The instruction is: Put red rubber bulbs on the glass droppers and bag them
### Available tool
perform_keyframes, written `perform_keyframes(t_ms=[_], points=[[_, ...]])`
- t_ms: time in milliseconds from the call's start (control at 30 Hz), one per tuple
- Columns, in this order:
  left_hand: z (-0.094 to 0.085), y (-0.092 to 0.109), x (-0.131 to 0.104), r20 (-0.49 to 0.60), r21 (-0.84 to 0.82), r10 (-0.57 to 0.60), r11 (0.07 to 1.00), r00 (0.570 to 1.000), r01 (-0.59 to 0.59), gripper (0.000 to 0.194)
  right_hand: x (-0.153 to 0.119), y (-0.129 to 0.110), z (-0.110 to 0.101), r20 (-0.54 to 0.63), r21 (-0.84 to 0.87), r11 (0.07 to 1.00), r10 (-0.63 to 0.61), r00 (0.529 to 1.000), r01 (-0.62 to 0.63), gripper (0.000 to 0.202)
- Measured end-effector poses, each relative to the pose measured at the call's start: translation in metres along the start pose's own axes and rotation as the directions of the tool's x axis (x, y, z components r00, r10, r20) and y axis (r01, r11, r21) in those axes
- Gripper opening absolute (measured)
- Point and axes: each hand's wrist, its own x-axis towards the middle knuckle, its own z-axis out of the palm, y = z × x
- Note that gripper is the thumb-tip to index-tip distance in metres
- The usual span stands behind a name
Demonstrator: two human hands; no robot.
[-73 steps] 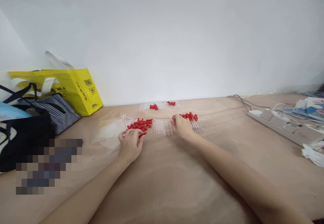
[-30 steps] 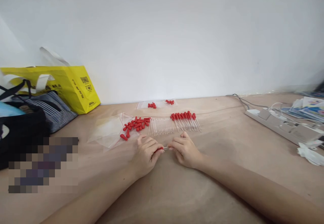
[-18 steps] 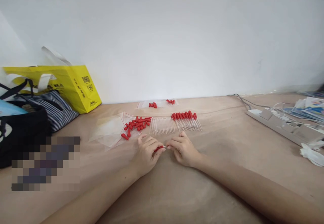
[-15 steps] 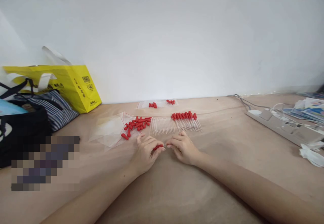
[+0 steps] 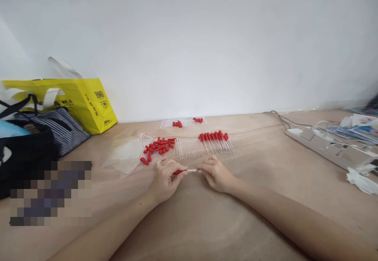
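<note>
Left hand pinches red, bulb-shaped rubbery cap; right hand, fingers closed, grips thin clear tube. Both well short of surface's back edge.

Bare hands, slim bare forearms; small round spot near left wrist.
</note>
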Motion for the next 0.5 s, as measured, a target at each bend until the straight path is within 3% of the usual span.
perform_keyframes(t_ms=[233,367,433,500], points=[[0.002,0.001,0.001,0.095,-0.009,-0.047,0.999,0.994,0.049,0.017,0.005,-0.005,-0.004,0.051,-0.17,0.985,0.018,0.999,-0.01,0.015],[-0.005,-0.006,0.003,0.016,0.086,-0.086,0.993,0.996,0.085,0.03,0.01,0.003,-0.011,0.007,-0.256,0.951,0.183,0.983,-0.176,0.017],[-0.009,-0.014,0.005,-0.035,0.152,-0.152,0.976,0.988,0.156,0.035,0.013,0.016,-0.016,-0.062,-0.257,0.892,0.368,0.928,-0.371,0.02],[-0.014,-0.023,0.006,-0.068,0.201,-0.272,0.939,0.96,0.28,0.03,0.018,0.03,-0.02,-0.137,-0.257,0.773,0.565,0.813,-0.581,0.025]])
